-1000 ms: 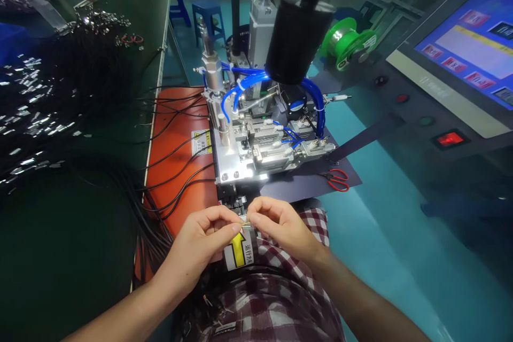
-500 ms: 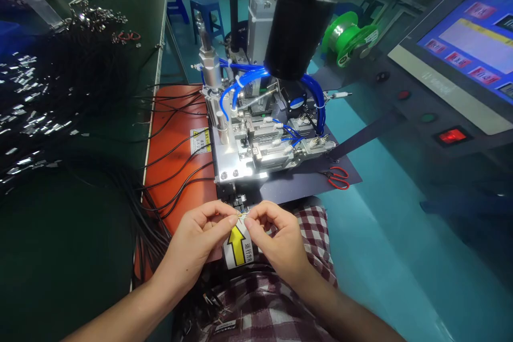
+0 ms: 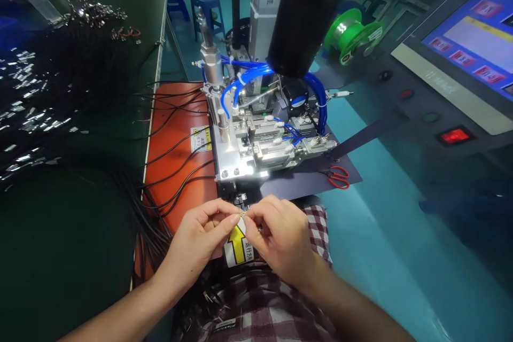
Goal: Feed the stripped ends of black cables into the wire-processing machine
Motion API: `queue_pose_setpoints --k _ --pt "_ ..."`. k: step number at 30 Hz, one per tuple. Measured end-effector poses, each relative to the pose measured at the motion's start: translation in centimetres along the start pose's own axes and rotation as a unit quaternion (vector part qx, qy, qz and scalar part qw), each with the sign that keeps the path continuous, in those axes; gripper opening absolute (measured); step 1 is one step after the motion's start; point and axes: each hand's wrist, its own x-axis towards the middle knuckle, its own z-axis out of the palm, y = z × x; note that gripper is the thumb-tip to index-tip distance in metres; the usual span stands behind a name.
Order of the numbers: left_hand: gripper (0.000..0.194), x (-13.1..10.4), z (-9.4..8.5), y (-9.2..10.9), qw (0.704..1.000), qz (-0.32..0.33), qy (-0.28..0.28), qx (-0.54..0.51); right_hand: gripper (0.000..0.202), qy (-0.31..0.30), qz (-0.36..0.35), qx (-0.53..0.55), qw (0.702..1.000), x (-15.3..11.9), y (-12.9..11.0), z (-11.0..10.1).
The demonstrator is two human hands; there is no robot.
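Note:
My left hand point(image 3: 206, 232) pinches thin wires point(image 3: 242, 214) between thumb and forefinger, low in the middle of the view. From the other side my right hand point(image 3: 278, 235) closes its fingertips on the same fine wire ends. Both pinches almost meet above a white label with a yellow arrow point(image 3: 238, 248). Just beyond the fingertips is the near end of a metal machine point(image 3: 240, 163) with blue air hoses. The exact tips of the wires are partly hidden by my fingers.
Black cables point(image 3: 176, 155) cross an orange mat point(image 3: 160, 171) into the machine's left side. A large bundle of dark cables point(image 3: 72, 91) covers the left table. Red-handled scissors point(image 3: 339, 177) lie to the right. A control panel point(image 3: 452, 85) and a green solder spool point(image 3: 347, 35) stand right.
My right hand has turned and risen slightly, its knuckles now more toward the camera. The left hand keeps its pinch nearly in place. The view has shifted a little.

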Motion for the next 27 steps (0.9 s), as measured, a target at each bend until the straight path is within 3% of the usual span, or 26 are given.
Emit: queue_pose_setpoints --k 8,14,16,18,21,27 --pt "0.024 0.1 0.0 0.1 1.000 0.011 -0.017 0.020 0.011 -0.067 0.118 0.157 0.978 0.9 0.2 -1.0" --pt "0.024 0.0 0.0 0.2 0.999 -0.029 -0.002 -0.022 0.011 -0.038 0.149 0.219 0.964 0.0 0.1 -0.1" --pt "0.024 -0.1 -0.1 0.1 0.999 -0.021 -0.003 -0.035 0.013 -0.027 0.210 0.295 0.932 -0.3 0.1 0.6" --pt "0.023 -0.1 -0.1 0.0 0.999 -0.013 -0.007 -0.044 0.015 -0.038 0.277 0.382 0.881 -0.4 0.3 1.0" --pt "0.023 -0.1 -0.1 0.2 0.999 -0.016 -0.017 -0.042 0.015 -0.069 0.312 0.472 0.822 -0.1 0.7 1.2" --pt "0.025 -0.1 -0.3 0.5 0.999 -0.030 -0.034 -0.028 0.017 -0.118 0.257 0.517 0.808 0.6 1.9 0.5"
